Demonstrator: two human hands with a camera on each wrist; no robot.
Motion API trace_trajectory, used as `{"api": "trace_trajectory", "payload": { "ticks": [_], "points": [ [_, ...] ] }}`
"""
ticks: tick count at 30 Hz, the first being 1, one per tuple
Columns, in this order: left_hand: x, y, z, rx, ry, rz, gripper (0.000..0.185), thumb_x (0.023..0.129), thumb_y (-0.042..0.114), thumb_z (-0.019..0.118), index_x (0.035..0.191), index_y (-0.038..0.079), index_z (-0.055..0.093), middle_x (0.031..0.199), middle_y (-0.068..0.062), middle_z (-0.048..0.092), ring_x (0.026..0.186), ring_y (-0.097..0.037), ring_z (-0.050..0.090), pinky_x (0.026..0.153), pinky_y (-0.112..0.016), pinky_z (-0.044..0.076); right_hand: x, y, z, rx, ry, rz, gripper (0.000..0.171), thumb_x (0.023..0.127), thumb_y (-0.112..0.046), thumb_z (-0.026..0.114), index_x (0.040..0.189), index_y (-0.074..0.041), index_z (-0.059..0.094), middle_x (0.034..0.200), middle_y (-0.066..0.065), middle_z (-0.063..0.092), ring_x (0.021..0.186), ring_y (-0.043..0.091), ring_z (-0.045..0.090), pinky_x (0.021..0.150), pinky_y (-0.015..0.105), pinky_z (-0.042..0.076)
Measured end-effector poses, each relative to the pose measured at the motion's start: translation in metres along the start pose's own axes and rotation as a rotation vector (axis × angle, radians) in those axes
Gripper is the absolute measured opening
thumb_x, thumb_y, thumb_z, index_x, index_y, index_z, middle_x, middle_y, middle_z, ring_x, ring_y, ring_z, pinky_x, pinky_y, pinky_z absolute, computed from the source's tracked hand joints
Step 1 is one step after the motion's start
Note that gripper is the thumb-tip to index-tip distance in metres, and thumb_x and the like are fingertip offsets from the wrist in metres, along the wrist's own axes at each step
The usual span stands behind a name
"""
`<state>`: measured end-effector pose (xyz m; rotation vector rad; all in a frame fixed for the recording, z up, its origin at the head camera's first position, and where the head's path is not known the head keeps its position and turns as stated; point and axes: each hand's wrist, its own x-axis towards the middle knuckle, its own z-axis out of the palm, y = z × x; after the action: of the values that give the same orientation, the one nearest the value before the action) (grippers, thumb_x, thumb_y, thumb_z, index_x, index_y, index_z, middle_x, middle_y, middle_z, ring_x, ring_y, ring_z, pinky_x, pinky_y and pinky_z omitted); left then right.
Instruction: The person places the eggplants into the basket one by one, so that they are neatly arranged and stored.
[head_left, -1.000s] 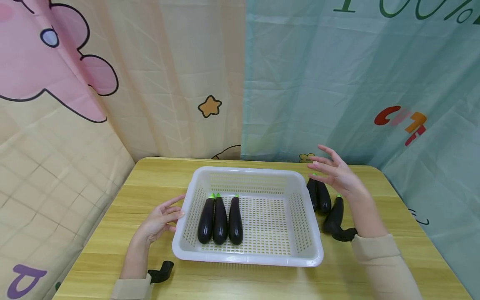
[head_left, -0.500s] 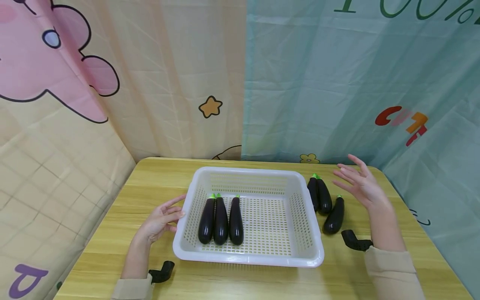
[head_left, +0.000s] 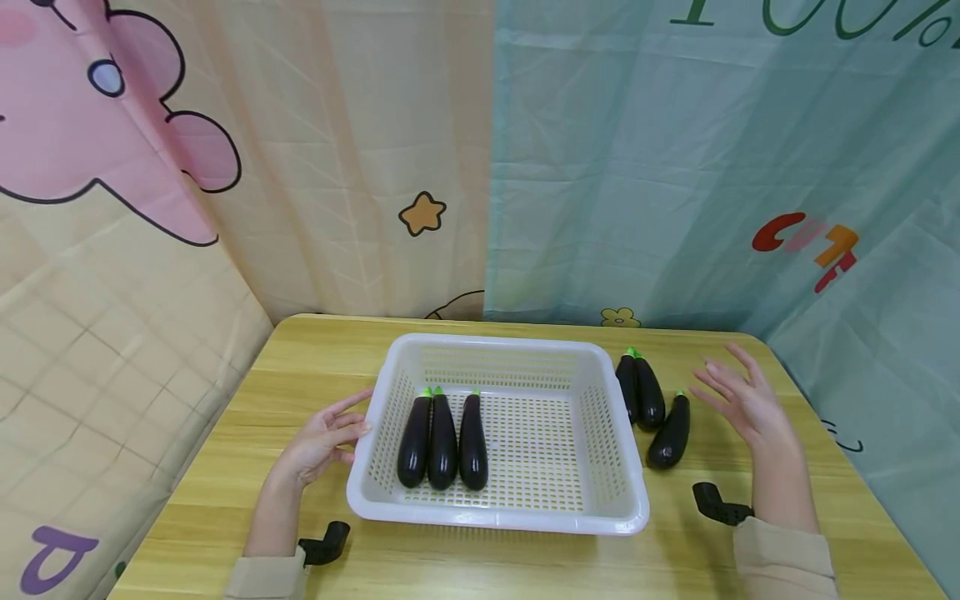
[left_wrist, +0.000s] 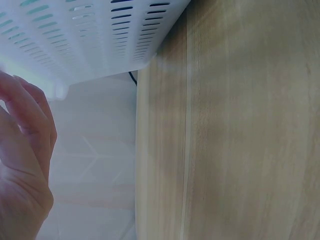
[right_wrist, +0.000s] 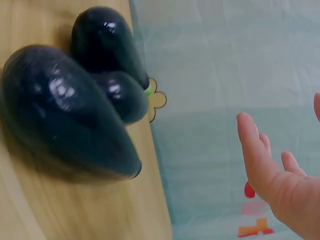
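We've got glossy, smooth eggplants (head_left: pixel 442 442). Basket (head_left: pixel 498 522) looks like smooth plastic, slight shine on its rim at 6 o'clock. Tabletop (head_left: pixel 315 367): wood-grain, satin. Curtains (head_left: pixel 615 167) at 12: creased matt cloth. Sleeves (head_left: pixel 787 554) at 4 and 7: matt cloth.

Wood-grain table (head_left: pixel 525 567); behind it, beige cloth (head_left: pixel 352 125) with orange star (head_left: pixel 423 214), beside pale-blue cloth (head_left: pixel 592 167).

Head view faces forward and down, sharing the table (head_left: pixel 525 567) with closer wrist views.
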<state>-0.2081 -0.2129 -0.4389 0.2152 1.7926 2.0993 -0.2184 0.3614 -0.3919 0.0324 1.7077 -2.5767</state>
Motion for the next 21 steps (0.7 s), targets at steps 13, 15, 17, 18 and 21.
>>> {"api": "trace_trajectory", "payload": {
  "ticks": [13, 15, 17, 18, 21],
  "points": [
    [0.0, 0.001, 0.0, -0.035, 0.001, -0.001, 0.053, 0.09, 0.001, 0.055, 0.139, 0.009, 0.037, 0.089, 0.002, 0.063, 0.071, -0.012, 0.061, 0.053, -0.022, 0.054, -0.015, 0.025, -0.024, -0.083, 0.088, 0.05, 0.086, 0.092, -0.006, 0.051, 0.145, -0.024, -0.014, 0.111, -0.007, 0.042, 0.092, 0.004, 0.058, 0.08, 0.026, 0.053],
    [0.0, 0.0, -0.001, -0.036, 0.001, -0.001, 0.053, 0.09, 0.001, 0.055, 0.139, 0.009, 0.037, 0.089, 0.002, 0.063, 0.071, -0.012, 0.061, 0.053, -0.022, 0.054, -0.016, 0.03, -0.026, -0.104, 0.11, 0.074, 0.088, 0.092, -0.007, 0.053, 0.145, -0.024, -0.014, 0.112, -0.006, 0.039, 0.091, 0.003, 0.057, 0.081, 0.026, 0.053],
    [0.0, 0.0, -0.001, -0.035, 0.001, -0.002, 0.053, 0.09, 0.001, 0.055, 0.139, 0.009, 0.037, 0.089, 0.002, 0.063, 0.071, -0.012, 0.061, 0.053, -0.022, 0.054, -0.018, 0.034, -0.027, -0.142, 0.131, 0.1, 0.089, 0.091, -0.009, 0.054, 0.145, -0.023, -0.015, 0.113, -0.004, 0.036, 0.09, 0.001, 0.057, 0.083, 0.025, 0.052],
    [0.0, 0.0, -0.001, -0.034, 0.002, -0.002, 0.053, 0.09, 0.001, 0.055, 0.139, 0.009, 0.037, 0.089, 0.002, 0.063, 0.071, -0.012, 0.061, 0.052, -0.022, 0.054, -0.018, 0.036, -0.028, -0.163, 0.143, 0.111, 0.089, 0.091, -0.01, 0.055, 0.145, -0.022, -0.016, 0.113, -0.003, 0.035, 0.089, 0.0, 0.056, 0.083, 0.025, 0.052],
    [0.0, 0.0, -0.001, -0.031, 0.003, -0.001, 0.052, 0.09, 0.001, 0.055, 0.138, 0.01, 0.038, 0.089, 0.002, 0.063, 0.07, -0.011, 0.06, 0.052, -0.021, 0.054, -0.018, 0.043, -0.033, -0.227, 0.159, 0.145, 0.092, 0.09, -0.014, 0.057, 0.145, -0.021, -0.017, 0.116, -0.001, 0.034, 0.09, 0.001, 0.055, 0.086, 0.028, 0.051]
  ]
}}
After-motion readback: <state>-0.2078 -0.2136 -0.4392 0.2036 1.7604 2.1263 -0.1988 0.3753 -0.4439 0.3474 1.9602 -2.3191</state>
